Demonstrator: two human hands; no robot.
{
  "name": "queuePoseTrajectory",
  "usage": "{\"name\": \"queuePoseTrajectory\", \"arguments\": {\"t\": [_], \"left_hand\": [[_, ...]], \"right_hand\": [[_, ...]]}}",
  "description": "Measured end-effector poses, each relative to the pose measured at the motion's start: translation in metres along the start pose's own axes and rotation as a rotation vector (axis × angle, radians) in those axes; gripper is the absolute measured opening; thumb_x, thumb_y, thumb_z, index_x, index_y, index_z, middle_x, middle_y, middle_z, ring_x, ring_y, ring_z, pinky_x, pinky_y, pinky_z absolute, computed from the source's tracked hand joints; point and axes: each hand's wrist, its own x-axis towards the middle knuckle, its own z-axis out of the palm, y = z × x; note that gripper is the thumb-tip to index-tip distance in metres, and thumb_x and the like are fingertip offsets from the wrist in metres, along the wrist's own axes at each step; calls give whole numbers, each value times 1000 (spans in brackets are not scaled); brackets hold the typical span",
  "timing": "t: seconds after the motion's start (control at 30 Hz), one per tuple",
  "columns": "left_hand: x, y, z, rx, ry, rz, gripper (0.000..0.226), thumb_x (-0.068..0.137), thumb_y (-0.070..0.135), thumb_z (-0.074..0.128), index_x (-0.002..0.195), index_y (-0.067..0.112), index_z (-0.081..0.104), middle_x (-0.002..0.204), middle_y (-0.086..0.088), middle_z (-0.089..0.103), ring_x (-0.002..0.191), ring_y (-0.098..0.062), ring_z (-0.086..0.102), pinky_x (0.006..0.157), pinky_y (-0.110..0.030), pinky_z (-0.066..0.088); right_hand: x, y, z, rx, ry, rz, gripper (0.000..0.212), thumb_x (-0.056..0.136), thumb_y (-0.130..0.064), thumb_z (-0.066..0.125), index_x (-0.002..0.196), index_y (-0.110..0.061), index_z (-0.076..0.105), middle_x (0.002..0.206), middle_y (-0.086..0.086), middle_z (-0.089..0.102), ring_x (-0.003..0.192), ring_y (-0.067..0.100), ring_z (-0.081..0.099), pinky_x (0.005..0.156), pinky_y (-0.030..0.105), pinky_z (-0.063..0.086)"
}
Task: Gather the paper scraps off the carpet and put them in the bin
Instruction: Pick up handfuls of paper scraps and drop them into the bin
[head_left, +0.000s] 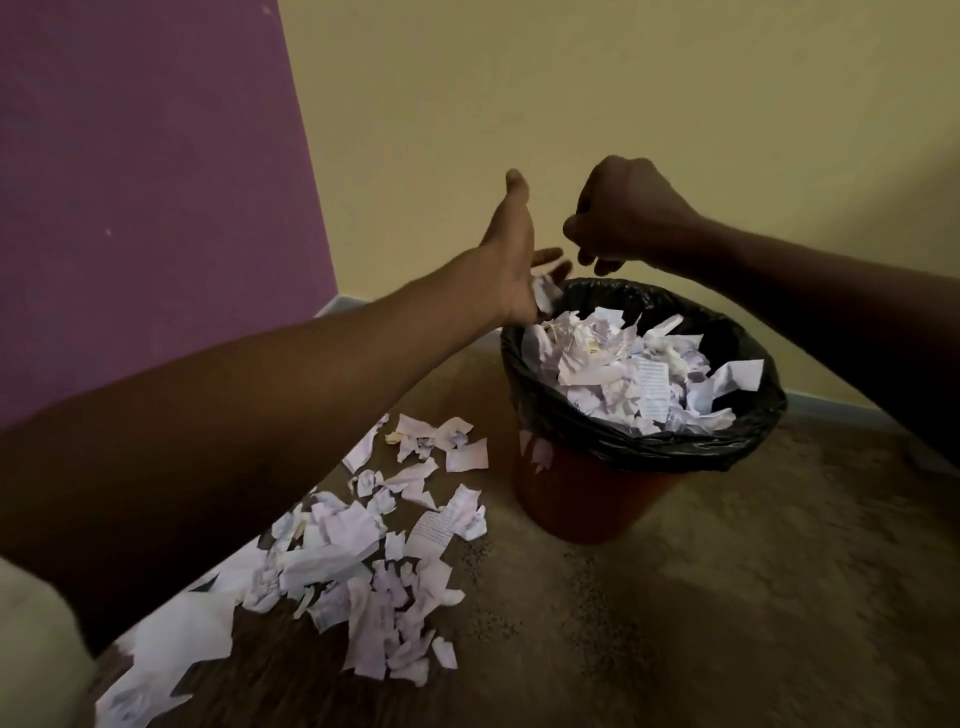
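A red bin (587, 499) lined with a black bag (675, 447) stands on the brown carpet (701, 597), heaped with torn white paper (634, 374). Both my hands hover over its far left rim. My left hand (514, 260) has its fingers spread, and a white scrap (543, 296) sits at its palm, just above the rim. My right hand (618, 218) hangs beside it with fingers curled downward and nothing visible in them. A wide pile of paper scraps (374, 551) lies on the carpet left of the bin.
A purple wall (145, 182) rises at the left and a yellow wall (571, 93) behind the bin, meeting in a corner. A pale object (36, 649) shows at the lower left edge. Bare carpet stretches right of and in front of the bin.
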Motion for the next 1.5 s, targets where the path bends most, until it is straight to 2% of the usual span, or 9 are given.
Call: {"name": "queuePoseTrajectory", "arguments": {"t": [0.13,0.27,0.53,0.73,0.87,0.97,1.07,1.17,1.5], "left_hand": [[6,-7,0,77,-160,2,120,66,97,28,155,18,15,153,-23,29,122,-45,47,99,-57,41],[5,-7,-22,-21,-132,91,110,80,86,28,149,1,28,146,-28,41,135,-41,40,112,-50,35],[-3,-28,-113,114,244,218,58,101,56,30,123,11,58,104,-1,70,95,-20,66,77,-32,56],[-11,-86,-186,503,392,122,18,98,25,54,101,11,65,112,-12,70,85,-19,63,76,-34,55],[-17,-131,-243,1090,351,112,45,83,44,72,115,13,61,120,-12,65,98,-21,61,83,-38,52],[-25,-166,-274,1398,153,167,100,62,71,75,144,29,36,148,-7,42,127,-24,46,102,-39,41],[-22,-203,-301,1662,8,46,143,31,96,63,148,53,-7,164,-9,-6,148,-40,-8,115,-64,11],[-21,-231,-310,1846,-127,-135,153,19,97,57,137,56,-33,146,-5,-49,131,-42,-44,102,-75,-7],[-40,-294,-336,1933,-12,19,125,45,106,27,150,46,-6,160,-11,-21,148,-39,-3,110,-69,18]], "right_hand": [[2,16,8,-124,-82,83,15,82,-3,52,81,3,66,71,13,73,64,25,72,73,39,61],[0,20,20,-176,-72,46,16,78,-4,53,83,4,66,82,21,71,75,34,70,76,42,60],[-11,-21,63,-43,-107,-67,21,76,-9,57,82,9,68,76,23,70,74,37,70,70,46,60],[-48,-54,145,161,-185,-194,20,82,-11,58,75,3,73,70,15,72,58,22,70,63,37,60],[-83,-47,224,148,-315,-239,20,88,-21,61,94,-5,71,92,10,72,79,22,65,67,28,48],[-108,-25,273,93,-529,-221,56,84,-52,62,125,-14,57,123,13,62,113,29,58,88,33,47],[-130,2,299,-97,-737,-265,100,69,-80,58,147,-24,28,152,13,29,138,35,31,109,44,31],[-153,20,321,-124,-960,-188,129,55,-85,64,152,-35,-5,161,8,-16,145,45,-11,113,63,10],[-215,-2,363,-209,-817,-498,126,62,-87,54,148,-34,-22,159,16,-20,144,46,-12,110,72,4]]}}
